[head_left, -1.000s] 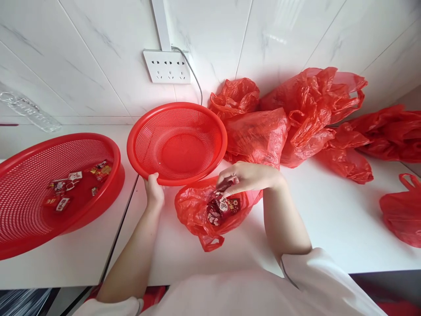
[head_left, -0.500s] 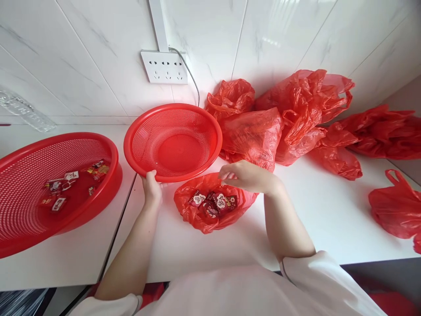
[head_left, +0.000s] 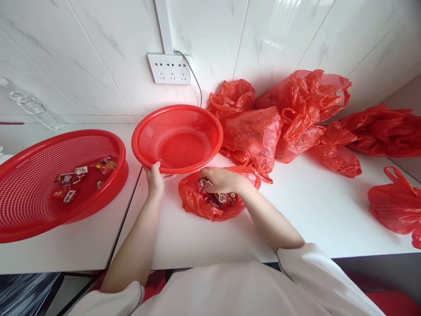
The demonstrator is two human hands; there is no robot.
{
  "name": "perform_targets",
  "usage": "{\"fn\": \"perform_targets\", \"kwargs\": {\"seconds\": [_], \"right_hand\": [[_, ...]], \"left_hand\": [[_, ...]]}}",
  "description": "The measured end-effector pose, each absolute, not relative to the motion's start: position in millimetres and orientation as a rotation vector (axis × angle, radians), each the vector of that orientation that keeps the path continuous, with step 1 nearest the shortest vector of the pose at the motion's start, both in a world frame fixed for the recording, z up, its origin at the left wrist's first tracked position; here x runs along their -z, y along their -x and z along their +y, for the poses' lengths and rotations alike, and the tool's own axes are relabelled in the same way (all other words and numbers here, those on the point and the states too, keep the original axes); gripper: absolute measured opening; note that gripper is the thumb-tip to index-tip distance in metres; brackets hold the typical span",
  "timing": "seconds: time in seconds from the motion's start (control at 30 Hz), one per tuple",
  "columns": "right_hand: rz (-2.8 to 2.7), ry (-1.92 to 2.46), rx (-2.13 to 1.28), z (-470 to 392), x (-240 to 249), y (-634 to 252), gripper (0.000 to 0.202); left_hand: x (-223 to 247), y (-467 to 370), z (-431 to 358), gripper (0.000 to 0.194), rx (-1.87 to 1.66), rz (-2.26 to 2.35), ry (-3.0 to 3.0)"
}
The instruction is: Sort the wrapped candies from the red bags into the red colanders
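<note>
My left hand (head_left: 155,180) grips the near rim of an empty red plastic colander (head_left: 184,151), thumb over the edge and fingers underneath, holding it tilted. In front of it an open red plastic bag (head_left: 194,204) lies on the white counter, with several small dark red snack packets (head_left: 222,198) inside. My right hand (head_left: 222,180) reaches into this bag from the right. Its fingers are curled down round one packet (head_left: 204,182) at the left side; the fingertips are partly hidden.
A larger red colander (head_left: 88,206) holding a few small packets stands at the left. Several red plastic bags (head_left: 253,131) line the wall, and another (head_left: 391,202) sits at the far right. A clear plastic bottle (head_left: 36,107) and a wall socket (head_left: 169,69) are behind.
My right hand has gone down and left from above the bag's edge into the bag, onto a packet. My left hand still holds the colander. The view has shifted slightly.
</note>
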State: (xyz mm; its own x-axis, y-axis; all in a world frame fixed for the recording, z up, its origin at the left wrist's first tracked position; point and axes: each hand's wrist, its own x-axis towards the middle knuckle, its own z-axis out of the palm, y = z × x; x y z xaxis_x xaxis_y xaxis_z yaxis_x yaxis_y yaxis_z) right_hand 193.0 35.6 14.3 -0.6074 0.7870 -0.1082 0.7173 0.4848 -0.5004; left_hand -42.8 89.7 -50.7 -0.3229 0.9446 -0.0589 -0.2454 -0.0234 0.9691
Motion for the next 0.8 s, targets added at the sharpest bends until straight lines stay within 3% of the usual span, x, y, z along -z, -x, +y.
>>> {"fn": "perform_targets", "kwargs": {"seconds": [0.13,0.3,0.6,0.73,0.8], "right_hand": [[-2.454,1.300,-0.806,15,-49,-227,0.024],[-2.413,1.700,-0.788,-7,-60,-250,0.032],[-2.075,1.580,-0.674,33,-31,-218,0.074],[-2.167,1.713,-0.674,62,-15,-206,0.070],[-2.179,1.724,-0.666,71,-9,-203,0.057]], "left_hand": [[44,44,87,0.049,-1.504,1.264,-0.853],[44,47,87,0.051,-1.456,1.288,-0.879],[38,68,89,0.045,-1.471,1.489,-1.044],[25,84,78,0.037,-1.680,1.806,-1.400],[18,88,71,0.047,-1.739,1.821,-1.445]]}}
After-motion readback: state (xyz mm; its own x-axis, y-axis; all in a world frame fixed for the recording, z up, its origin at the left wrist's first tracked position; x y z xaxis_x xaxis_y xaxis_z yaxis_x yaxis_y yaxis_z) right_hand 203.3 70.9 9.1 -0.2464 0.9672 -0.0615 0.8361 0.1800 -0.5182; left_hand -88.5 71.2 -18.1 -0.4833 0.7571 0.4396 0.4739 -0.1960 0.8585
